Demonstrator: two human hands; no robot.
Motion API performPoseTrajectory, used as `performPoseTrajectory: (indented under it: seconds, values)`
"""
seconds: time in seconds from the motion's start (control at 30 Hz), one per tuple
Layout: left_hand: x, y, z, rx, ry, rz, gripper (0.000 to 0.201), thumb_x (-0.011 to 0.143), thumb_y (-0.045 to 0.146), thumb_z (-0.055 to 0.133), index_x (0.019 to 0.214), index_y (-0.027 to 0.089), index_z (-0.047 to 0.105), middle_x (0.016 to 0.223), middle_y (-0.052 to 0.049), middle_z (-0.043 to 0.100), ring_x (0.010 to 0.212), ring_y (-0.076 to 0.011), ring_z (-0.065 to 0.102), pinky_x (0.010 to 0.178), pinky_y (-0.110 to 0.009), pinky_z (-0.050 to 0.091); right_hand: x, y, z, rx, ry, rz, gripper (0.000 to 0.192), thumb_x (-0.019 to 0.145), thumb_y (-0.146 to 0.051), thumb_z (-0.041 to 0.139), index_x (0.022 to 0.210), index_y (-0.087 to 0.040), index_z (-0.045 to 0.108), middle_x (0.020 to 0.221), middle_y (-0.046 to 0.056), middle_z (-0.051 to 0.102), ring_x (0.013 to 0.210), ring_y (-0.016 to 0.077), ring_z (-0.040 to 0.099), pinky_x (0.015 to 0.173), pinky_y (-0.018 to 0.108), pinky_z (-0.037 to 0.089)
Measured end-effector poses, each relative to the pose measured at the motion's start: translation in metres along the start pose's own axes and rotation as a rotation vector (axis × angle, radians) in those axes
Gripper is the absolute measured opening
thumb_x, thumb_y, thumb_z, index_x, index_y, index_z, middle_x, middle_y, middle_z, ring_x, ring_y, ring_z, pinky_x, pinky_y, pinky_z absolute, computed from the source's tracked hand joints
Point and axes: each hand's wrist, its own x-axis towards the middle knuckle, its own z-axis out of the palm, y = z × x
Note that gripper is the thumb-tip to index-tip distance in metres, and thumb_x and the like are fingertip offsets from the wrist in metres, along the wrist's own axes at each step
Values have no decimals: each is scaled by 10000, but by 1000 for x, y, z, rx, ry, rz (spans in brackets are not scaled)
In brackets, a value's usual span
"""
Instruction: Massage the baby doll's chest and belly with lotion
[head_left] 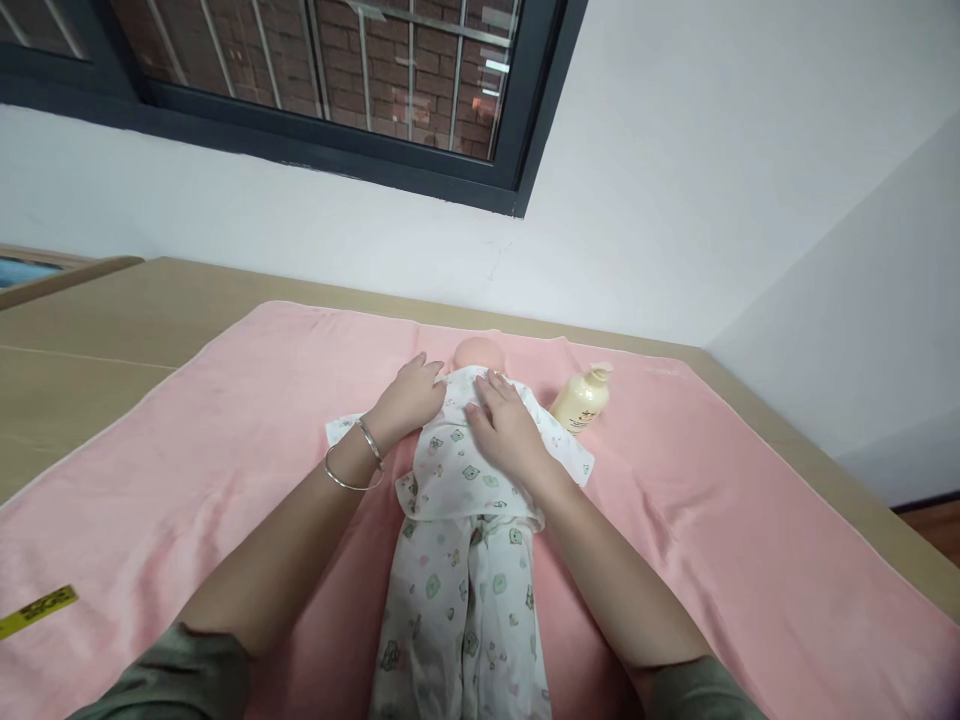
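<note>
A pale plastic baby doll [480, 352], dressed in a white cotton romper printed with small green and pink figures [461, 500], lies on its back along the middle of a pink terry towel [712, 500] spread over a tan wooden table [90, 330]. Only the crown of the doll's head shows, at the far end of the body.

The left hand [409, 400] rests flat, fingers extended and together, on the doll's shoulder on the left of the head; two thin silver bangles [358, 458] circle that wrist. The right hand [506, 425] lies flat and open on the chest, just below the head and slightly right of the midline. Neither hand grips any cloth.

A cream pump bottle of lotion [581, 398] lies tilted on the towel just right of the doll's shoulder, apart from both hands.

Judgement: for smoothing the garment, the palms should stay flat and press lightly, working outward from the doll's midline. The right forearm passes near the bottle and could tip it.
</note>
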Motion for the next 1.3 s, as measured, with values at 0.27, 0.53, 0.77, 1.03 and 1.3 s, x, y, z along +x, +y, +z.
performPoseTrajectory:
  seconds: [0.27, 0.53, 0.77, 1.03, 1.3]
  values:
    - [-6, 10, -3, -73, 5, -82, 523, 926, 300, 462, 1409, 123, 558, 1659, -188, 275, 1537, -374, 258, 1209, -484, 335, 2, 5, 3, 19, 23, 28, 546, 1046, -359, 433, 1527, -101, 442, 1644, 164, 243, 1549, 293, 125, 1250, 488, 166]
    - [-8, 21, -2, -94, 3, -30, 510, 903, 264, 477, 1369, 87, 585, 1628, -199, 338, 1541, -350, 257, 1227, -475, 311, 3, 5, 4, -28, -34, 28, 557, 1054, -357, 445, 1543, -94, 407, 1635, 190, 252, 1543, 324, 138, 1242, 530, 141]
    - [-28, 51, -4, -565, 230, 10, 319, 842, 225, 521, 1090, 188, 718, 1400, -102, 635, 1339, -265, 555, 1168, -411, 402, 0, 11, -57, 103, 43, 33, 490, 1048, -349, 444, 1483, -133, 509, 1603, 156, 343, 1517, 291, 254, 1237, 512, 204]
    - [-45, 106, 4, -1364, -233, -250, 167, 808, 168, 614, 924, 155, 734, 1120, -141, 739, 1129, -305, 680, 1027, -437, 523, -43, 40, -155, 297, 316, 171, 567, 999, -406, 478, 1506, -153, 494, 1592, 122, 368, 1501, 269, 304, 1239, 456, 263]
    - [24, 152, 33, -1895, -235, -857, 412, 936, 154, 415, 1323, 102, 549, 1240, -209, 673, 1212, -272, 666, 860, -352, 625, -23, 72, -142, 181, 322, 238, 529, 972, -190, 399, 1484, -116, 504, 1568, 137, 413, 1485, 245, 339, 1241, 415, 262]
